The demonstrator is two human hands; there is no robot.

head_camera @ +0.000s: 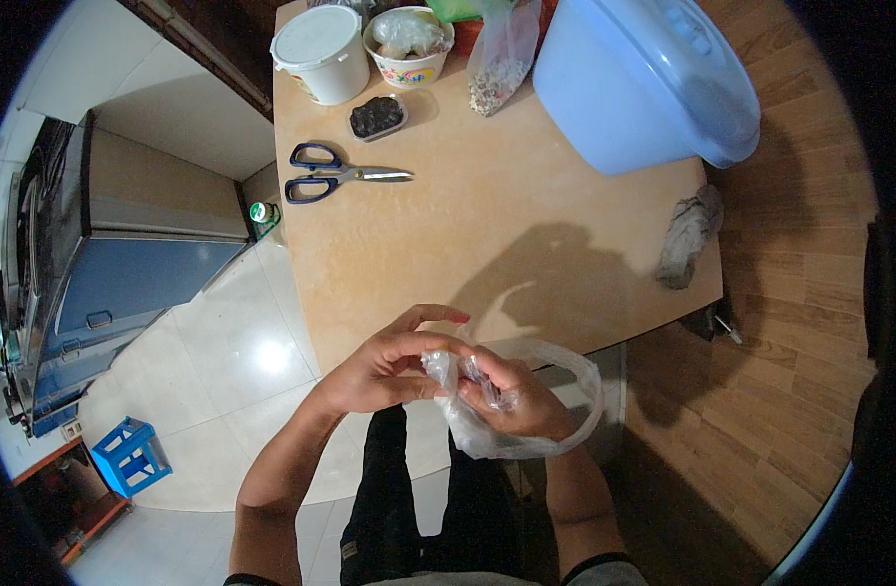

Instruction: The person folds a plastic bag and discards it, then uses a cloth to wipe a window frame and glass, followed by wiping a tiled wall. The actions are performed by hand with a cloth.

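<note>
A clear plastic bag (466,428), bunched and twisted, is between my two hands in front of the table's near edge. My left hand (389,366) pinches its gathered end between thumb and fingers. Around the crumpled middle, my right hand (517,395) is closed, and a loop of the film passes about the right wrist. Whether the bag holds anything is hidden by the fingers and folds. Beyond the hands, a pair of scissors (352,175) with dark blue handles lies on the wooden table (389,249), its blades pointing right.
At the table's back stand a lidded white bucket (319,51), a paper tub (410,69) with a bagged item, a small container of dark stuff (377,117), a bag of mixed grains (495,84) and a blue lidded bin (631,88). A grey cloth (688,238) lies right; a blue stool (131,458) stands left.
</note>
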